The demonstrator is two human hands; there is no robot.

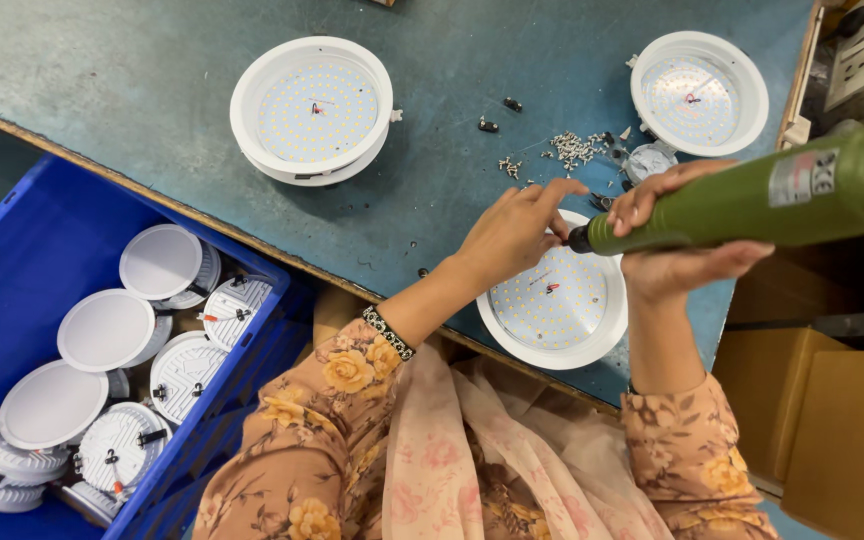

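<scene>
One round white LED panel light (552,305) lies face up at the near edge of the teal worktable (152,80), just in front of the person; its disc of small diodes shows, with a red-and-dark wire stub near the centre. Left hand (517,230) rests over the light's far rim, fingers pinched narrow on something too small to make out, right beside the driver's tip. Right hand (677,235) is wrapped around a green electric screwdriver (752,200), held nearly level, its dark nose pointing left and meeting the left fingertips above the rim of the light. A beaded bracelet (389,333) sits on the left wrist; both sleeves are peach with a floral print.

Beyond the hands, a scatter of small screws (572,150) lies on the table, with a few dark clips (489,125) near it. Two more white LED lights sit face up farther back: one at centre left (312,110), one at upper right (699,92), well apart from each other.

Left of the table, a blue crate (42,230) holds a pile of round white lights (107,330), some showing smooth fronts, others ribbed backs with spring clips. Brown cardboard boxes (832,420) stand at the lower right
</scene>
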